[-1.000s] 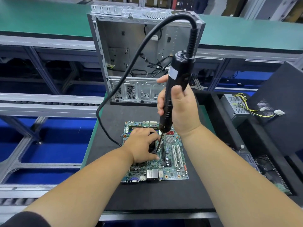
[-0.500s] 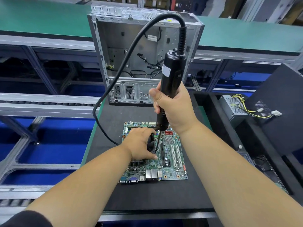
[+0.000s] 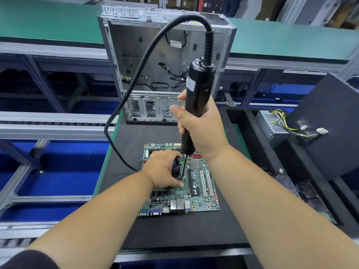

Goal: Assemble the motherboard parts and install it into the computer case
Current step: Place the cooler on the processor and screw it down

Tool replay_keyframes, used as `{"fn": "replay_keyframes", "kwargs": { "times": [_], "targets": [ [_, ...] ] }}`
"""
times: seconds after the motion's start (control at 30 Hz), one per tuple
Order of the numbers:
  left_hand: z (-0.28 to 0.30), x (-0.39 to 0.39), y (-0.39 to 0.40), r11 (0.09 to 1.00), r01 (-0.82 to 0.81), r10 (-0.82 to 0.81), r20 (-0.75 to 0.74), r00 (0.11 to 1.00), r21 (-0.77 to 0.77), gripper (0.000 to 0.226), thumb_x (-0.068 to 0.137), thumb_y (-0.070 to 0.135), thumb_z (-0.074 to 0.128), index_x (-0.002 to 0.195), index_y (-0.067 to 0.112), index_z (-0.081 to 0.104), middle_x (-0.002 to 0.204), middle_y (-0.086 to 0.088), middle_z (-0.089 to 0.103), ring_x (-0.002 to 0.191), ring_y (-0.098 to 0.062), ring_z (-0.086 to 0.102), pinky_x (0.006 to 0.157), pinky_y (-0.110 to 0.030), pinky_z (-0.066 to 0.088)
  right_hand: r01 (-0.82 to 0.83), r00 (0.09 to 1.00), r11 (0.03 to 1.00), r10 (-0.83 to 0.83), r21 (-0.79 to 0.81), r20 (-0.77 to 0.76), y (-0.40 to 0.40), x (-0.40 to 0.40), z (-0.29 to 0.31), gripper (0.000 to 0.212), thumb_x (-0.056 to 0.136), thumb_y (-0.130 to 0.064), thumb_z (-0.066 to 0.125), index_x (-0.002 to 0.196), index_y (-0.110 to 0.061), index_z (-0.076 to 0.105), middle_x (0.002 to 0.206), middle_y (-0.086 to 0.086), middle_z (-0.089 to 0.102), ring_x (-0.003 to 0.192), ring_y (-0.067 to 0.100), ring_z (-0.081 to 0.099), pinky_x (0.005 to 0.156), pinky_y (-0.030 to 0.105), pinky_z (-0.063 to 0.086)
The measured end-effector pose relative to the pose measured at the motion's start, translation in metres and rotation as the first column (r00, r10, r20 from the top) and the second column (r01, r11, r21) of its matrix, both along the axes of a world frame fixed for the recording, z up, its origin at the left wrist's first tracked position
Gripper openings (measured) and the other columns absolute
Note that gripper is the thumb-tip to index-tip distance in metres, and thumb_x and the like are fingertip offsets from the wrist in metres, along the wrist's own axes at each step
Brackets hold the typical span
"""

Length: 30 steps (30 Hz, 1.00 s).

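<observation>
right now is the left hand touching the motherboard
Touching. The head view shows the left hand resting on the motherboard, its fingertips against the board beside the screwdriver bit, curled round a dark part.

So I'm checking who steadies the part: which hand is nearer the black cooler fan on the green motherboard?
Left. The left hand grips the black cooler fan on the green motherboard; the right hand is raised above it, holding the black electric screwdriver.
</observation>
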<state>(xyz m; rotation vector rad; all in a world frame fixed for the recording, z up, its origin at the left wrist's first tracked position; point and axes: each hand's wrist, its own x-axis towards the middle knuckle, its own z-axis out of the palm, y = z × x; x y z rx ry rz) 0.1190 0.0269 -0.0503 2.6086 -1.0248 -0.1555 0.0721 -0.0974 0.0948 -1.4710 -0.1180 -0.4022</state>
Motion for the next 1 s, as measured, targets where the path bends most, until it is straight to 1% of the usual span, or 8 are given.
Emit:
{"fn": "replay_keyframes", "kwargs": {
  "times": [0.1, 0.23, 0.37, 0.43, 0.53, 0.7, 0.83, 1.0],
  "targets": [
    [0.000, -0.001, -0.001, 1.000, -0.003, 0.003, -0.001, 1.000, 0.016, 0.076, 0.049, 0.066, 0.081, 0.095, 0.038, 0.028, 0.084, 0.015, 0.027, 0.084, -0.011, 0.030, 0.080, -0.028, 0.025, 0.009, 1.000, 1.000, -0.009, 0.011, 0.009, 0.000, -0.001, -0.002, 0.032, 0.077, -0.027, 0.078, 0.098, -0.019, 0.056, 0.062, -0.006, 0.053, 0.049, 0.022, 0.046, 0.054, 0.028, 0.042],
    [0.000, -0.002, -0.004, 0.997, 0.001, -0.002, 0.013, 1.000, 0.079, 0.080, 0.052, 0.070, 0.076, 0.113, 0.027, 0.045, 0.094, 0.011, 0.038, 0.093, -0.016, 0.044, 0.088, -0.032, 0.032, 0.042, 0.999, 0.999, -0.042, 0.005, 0.011, 0.000, -0.002, -0.003, 0.034, 0.074, -0.033, 0.079, 0.090, -0.019, 0.053, 0.065, -0.003, 0.054, 0.047, 0.022, 0.047, 0.052, 0.028, 0.043],
    [-0.002, -0.006, -0.007, 0.990, 0.000, -0.004, 0.028, 1.000, 0.138, 0.087, 0.059, 0.070, 0.074, 0.124, 0.022, 0.042, 0.115, 0.002, 0.048, 0.109, -0.022, 0.044, 0.099, -0.037, 0.031, 0.051, 0.998, 0.999, -0.051, -0.002, 0.035, 0.002, -0.002, -0.003, 0.025, 0.074, -0.033, 0.080, 0.086, -0.035, 0.058, 0.065, 0.001, 0.052, 0.045, 0.021, 0.046, 0.052, 0.026, 0.043],
    [-0.003, -0.007, -0.008, 0.988, -0.004, -0.001, 0.029, 1.000, 0.154, 0.089, 0.060, 0.070, 0.073, 0.126, 0.021, 0.041, 0.120, 0.001, 0.048, 0.113, -0.023, 0.043, 0.102, -0.037, 0.029, 0.068, 0.997, 0.998, -0.068, 0.010, 0.040, 0.001, -0.002, -0.003, 0.025, 0.074, -0.034, 0.079, 0.086, -0.034, 0.057, 0.063, -0.003, 0.053, 0.046, 0.020, 0.046, 0.053, 0.028, 0.043],
    [-0.005, -0.008, -0.010, 0.987, -0.009, 0.004, 0.027, 1.000, 0.162, 0.090, 0.060, 0.070, 0.073, 0.129, 0.021, 0.040, 0.123, 0.002, 0.048, 0.116, -0.023, 0.042, 0.104, -0.038, 0.028, 0.096, 0.995, 0.995, -0.097, 0.019, 0.037, -0.003, -0.004, -0.005, 0.036, 0.073, -0.035, 0.079, 0.085, -0.019, 0.049, 0.061, -0.008, 0.053, 0.046, 0.020, 0.046, 0.055, 0.033, 0.043],
    [-0.005, -0.005, -0.007, 0.993, 0.001, 0.001, -0.019, 1.000, 0.114, 0.086, 0.058, 0.070, 0.075, 0.122, 0.024, 0.042, 0.117, 0.004, 0.049, 0.112, -0.022, 0.042, 0.102, -0.036, 0.028, 0.098, 0.994, 0.995, -0.099, 0.017, 0.045, 0.000, -0.009, -0.003, 0.033, 0.073, -0.033, 0.078, 0.087, -0.020, 0.050, 0.062, -0.008, 0.055, 0.046, 0.019, 0.047, 0.054, 0.032, 0.044],
    [-0.004, -0.001, -0.001, 0.998, 0.005, -0.002, -0.056, 0.998, 0.060, 0.092, 0.056, 0.070, 0.076, 0.129, 0.025, 0.043, 0.121, 0.006, 0.051, 0.116, -0.020, 0.044, 0.104, -0.035, 0.028, 0.095, 0.995, 0.995, -0.095, 0.020, -0.004, 0.002, -0.007, 0.002, 0.030, 0.075, -0.024, 0.079, 0.093, -0.018, 0.055, 0.068, -0.002, 0.055, 0.050, 0.020, 0.048, 0.054, 0.032, 0.044],
    [-0.004, 0.002, 0.001, 1.000, -0.009, 0.011, -0.075, 0.997, 0.025, 0.092, 0.052, 0.069, 0.078, 0.129, 0.028, 0.047, 0.120, 0.009, 0.055, 0.114, -0.018, 0.049, 0.104, -0.037, 0.035, 0.087, 0.995, 0.996, -0.085, -0.034, 0.045, 0.003, -0.010, 0.008, 0.032, 0.075, -0.028, 0.079, 0.101, -0.038, 0.063, 0.076, -0.004, 0.061, 0.063, 0.017, 0.055, 0.060, 0.029, 0.049]
  ]
}}
